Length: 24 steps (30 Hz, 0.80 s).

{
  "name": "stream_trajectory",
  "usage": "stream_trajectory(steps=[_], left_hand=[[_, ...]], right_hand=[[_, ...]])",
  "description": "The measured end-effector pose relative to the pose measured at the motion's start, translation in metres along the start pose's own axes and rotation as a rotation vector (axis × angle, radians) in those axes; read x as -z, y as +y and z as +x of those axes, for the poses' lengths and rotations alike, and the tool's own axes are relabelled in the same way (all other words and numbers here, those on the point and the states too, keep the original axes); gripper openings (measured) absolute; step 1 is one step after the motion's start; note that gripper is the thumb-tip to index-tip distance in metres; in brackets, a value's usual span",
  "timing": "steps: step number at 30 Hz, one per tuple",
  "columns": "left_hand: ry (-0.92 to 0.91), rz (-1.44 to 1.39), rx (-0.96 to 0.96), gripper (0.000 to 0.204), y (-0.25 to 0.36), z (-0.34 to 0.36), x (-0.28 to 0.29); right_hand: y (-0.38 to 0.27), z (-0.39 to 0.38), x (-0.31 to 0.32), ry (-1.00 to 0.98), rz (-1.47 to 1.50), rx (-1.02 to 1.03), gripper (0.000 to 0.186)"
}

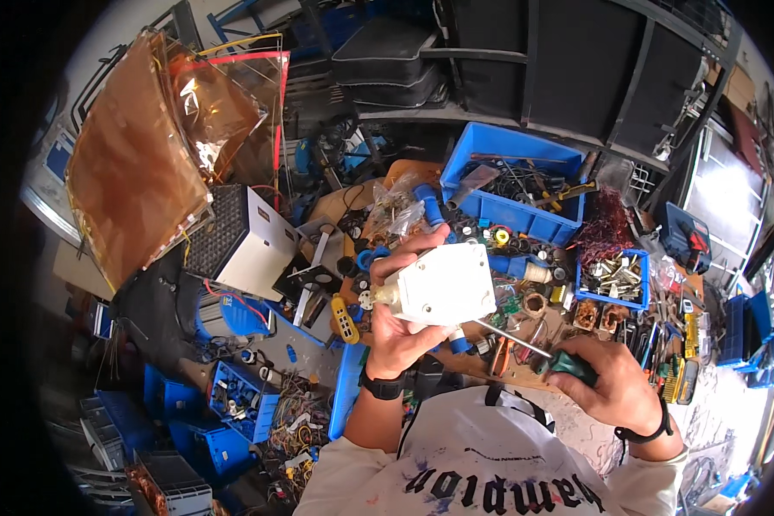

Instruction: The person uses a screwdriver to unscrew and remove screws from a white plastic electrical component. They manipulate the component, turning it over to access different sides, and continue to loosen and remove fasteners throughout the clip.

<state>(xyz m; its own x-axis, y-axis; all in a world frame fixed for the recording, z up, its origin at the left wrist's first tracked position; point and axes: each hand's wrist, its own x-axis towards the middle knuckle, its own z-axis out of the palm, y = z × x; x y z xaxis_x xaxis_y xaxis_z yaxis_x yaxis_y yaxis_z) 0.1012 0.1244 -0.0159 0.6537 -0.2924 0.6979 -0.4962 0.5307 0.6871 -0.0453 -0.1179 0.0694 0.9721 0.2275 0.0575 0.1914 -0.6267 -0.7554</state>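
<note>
My left hand (397, 342) grips a white plastic box-shaped housing (452, 282), with the thumb on its near side and the fingers at its far edge. The face turned up has small round holes near its corners, and a yellowish fitting (382, 295) sticks out at its left end. In my right hand (617, 389) is a screwdriver (574, 368) with a dark green handle. Its metal shaft slants up and left, and the tip end lies close to the housing's lower right corner. I cannot tell whether the tip touches it.
Behind the housing stands a big blue bin (516, 211) of tools and cables. A small blue tray (612, 284) of metal parts is to the right, near pliers and hand tools. A yellow socket block (344, 320) and a blue connector (428, 205) lie on the cluttered bench.
</note>
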Motion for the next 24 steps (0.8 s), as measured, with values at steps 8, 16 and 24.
stream_trajectory(steps=[8, 16, 24], left_hand=[[-0.057, -0.16, 0.005, 0.071, 0.008, 0.001, 0.0], [-0.09, -0.219, -0.011, 0.067, 0.006, 0.002, 0.002], [-0.147, -0.234, -0.026, 0.067, 0.001, 0.001, 0.001]], right_hand=[[-0.001, -0.006, 0.009, -0.061, 0.036, 0.053, 0.032], [-0.005, -0.003, 0.01, -0.073, 0.045, 0.034, 0.031], [0.001, -0.003, 0.005, 0.007, 0.116, -0.047, 0.032]])
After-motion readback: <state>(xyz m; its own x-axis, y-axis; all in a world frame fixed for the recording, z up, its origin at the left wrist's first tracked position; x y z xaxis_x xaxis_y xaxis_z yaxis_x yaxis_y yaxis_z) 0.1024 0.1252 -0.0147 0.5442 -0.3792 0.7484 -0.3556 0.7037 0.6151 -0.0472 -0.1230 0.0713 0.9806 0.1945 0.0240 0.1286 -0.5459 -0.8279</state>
